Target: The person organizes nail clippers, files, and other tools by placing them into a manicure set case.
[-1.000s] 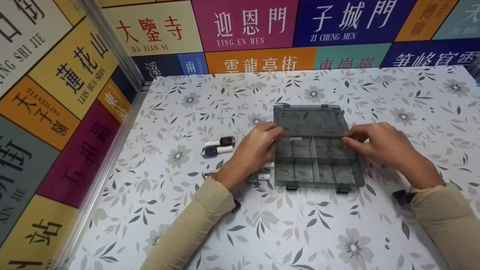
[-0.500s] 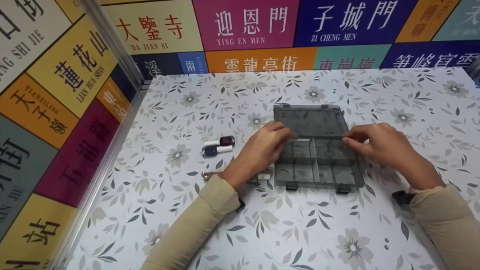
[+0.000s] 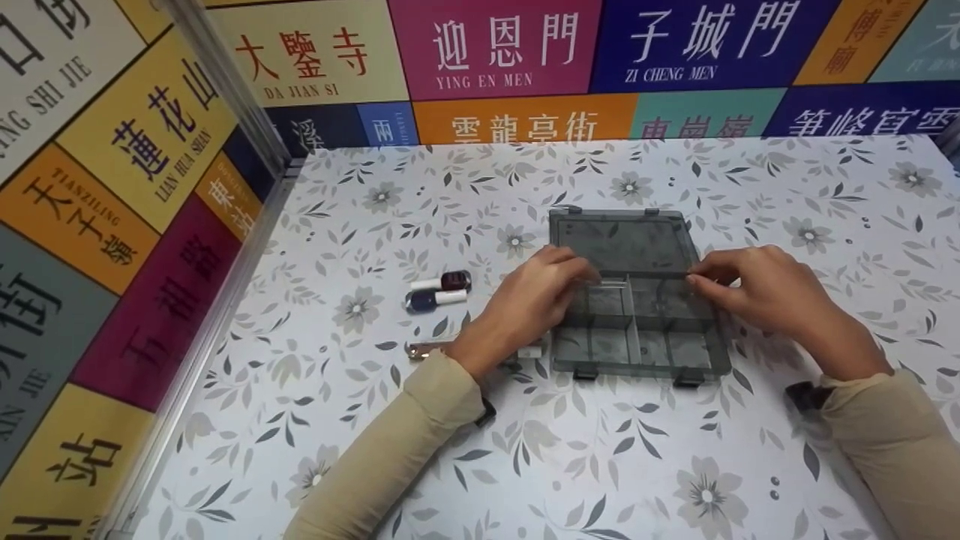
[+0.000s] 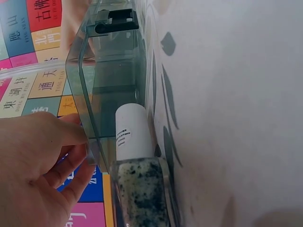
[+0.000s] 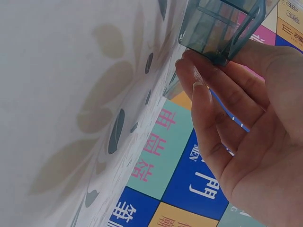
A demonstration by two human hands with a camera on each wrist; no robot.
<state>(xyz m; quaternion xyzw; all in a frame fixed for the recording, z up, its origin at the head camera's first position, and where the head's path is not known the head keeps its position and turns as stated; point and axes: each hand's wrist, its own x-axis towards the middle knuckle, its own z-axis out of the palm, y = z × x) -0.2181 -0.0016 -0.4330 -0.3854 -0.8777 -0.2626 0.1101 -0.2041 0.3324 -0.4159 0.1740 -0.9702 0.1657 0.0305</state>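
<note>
A grey see-through divided storage box (image 3: 679, 352) lies on the table with its lid (image 3: 622, 240) folded back. My left hand (image 3: 536, 289) bends over its left side, fingertips above the rear-left compartment, pinching a thin clear strip (image 3: 613, 284). Most of the strip is hidden by the fingers. In the left wrist view, curled fingers (image 4: 71, 170) overlap the box's side. My right hand (image 3: 765, 289) grips the box's right edge near the hinge, thumb and index finger together. Its other fingers (image 5: 232, 99) show below the box corner in the right wrist view.
Left of the box lie a dark red nail polish bottle (image 3: 454, 281), a dark blue one (image 3: 422, 301) and metal nail clippers (image 3: 424, 350), partly behind the left wrist. A speckled nail polish bottle (image 4: 142, 194) lies close by the box. Sign-covered walls (image 3: 495, 52) edge the table.
My left hand has slid a little to the right over the box, and the clear strip has shifted right with it. The right hand has stayed put.
</note>
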